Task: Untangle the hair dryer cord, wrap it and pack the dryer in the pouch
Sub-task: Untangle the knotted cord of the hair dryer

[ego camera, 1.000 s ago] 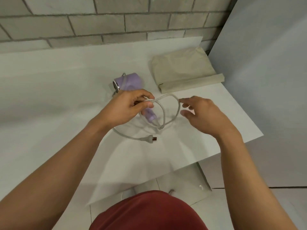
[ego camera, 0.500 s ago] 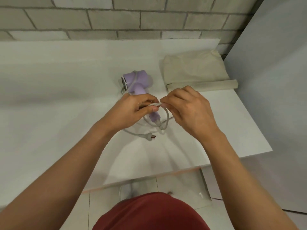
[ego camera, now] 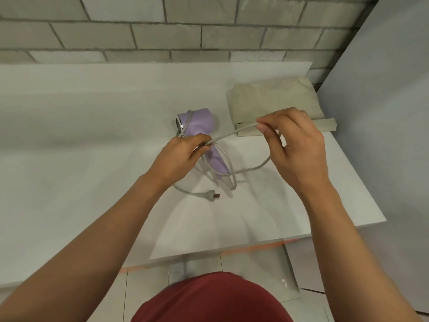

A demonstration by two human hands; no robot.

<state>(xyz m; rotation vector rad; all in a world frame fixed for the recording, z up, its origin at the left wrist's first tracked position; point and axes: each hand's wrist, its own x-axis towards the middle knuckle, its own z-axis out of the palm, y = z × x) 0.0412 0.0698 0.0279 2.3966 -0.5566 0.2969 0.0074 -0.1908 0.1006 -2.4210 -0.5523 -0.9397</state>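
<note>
A lilac hair dryer (ego camera: 199, 123) lies on the white table (ego camera: 92, 159), its handle pointing toward me under a loop of grey cord (ego camera: 234, 133). My left hand (ego camera: 178, 156) grips the cord just above the handle. My right hand (ego camera: 294, 145) pinches the same cord farther right, and the stretch between both hands is pulled straight above the table. The rest of the cord loops down round the handle and ends in the plug (ego camera: 213, 195), which lies loose on the table. A beige pouch (ego camera: 274, 101) lies flat at the back right.
A grey brick wall (ego camera: 185, 31) runs behind the table. A plain grey panel (ego camera: 383, 112) stands at the right, close to the table's right edge. The table's front edge is near my red-clothed lap (ego camera: 209, 298).
My right hand took hold of the cord beside my left hand, then pulled away to the right and up, drawing a length of cord straight. The left hand stayed over the handle.
</note>
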